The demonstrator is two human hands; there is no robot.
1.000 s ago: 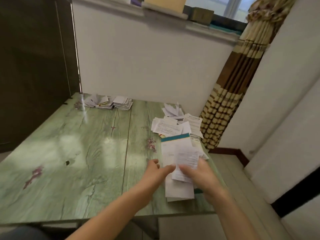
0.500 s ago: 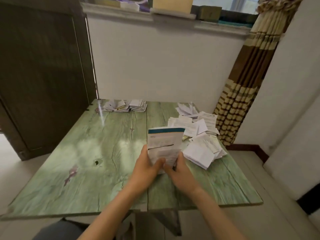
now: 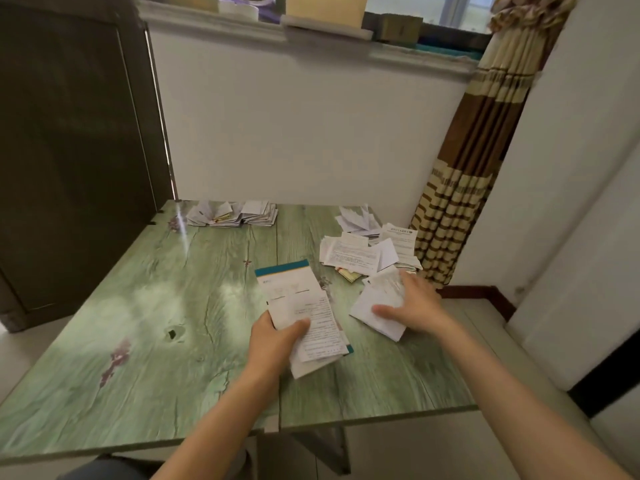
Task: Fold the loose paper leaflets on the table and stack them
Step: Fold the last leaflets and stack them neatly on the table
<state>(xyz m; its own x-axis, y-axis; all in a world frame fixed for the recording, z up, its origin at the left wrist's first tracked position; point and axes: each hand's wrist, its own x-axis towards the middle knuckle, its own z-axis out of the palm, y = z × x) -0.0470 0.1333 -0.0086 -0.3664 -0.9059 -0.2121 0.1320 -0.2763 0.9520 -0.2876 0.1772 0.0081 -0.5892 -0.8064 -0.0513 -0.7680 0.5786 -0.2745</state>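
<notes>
My left hand (image 3: pixel 273 341) grips a white leaflet with a teal top band (image 3: pixel 294 292), thumb across its printed face, low over the green table (image 3: pixel 138 323). My right hand (image 3: pixel 412 303) lies with spread fingers on a small heap of white leaflets (image 3: pixel 370 306) to the right. A larger heap of loose unfolded leaflets (image 3: pixel 367 251) lies behind it at the table's right side. A row of folded leaflets (image 3: pixel 235 213) is stacked at the far edge.
A striped brown and cream curtain (image 3: pixel 460 188) hangs just past the table's far right corner. A dark cabinet (image 3: pixel 69 150) stands to the left. The white wall and a cluttered window sill (image 3: pixel 311 32) lie behind the table.
Both hands held the teal-banded leaflet upright before. Now only my left hand holds it, laid lower, and my right hand has moved right onto the small heap.
</notes>
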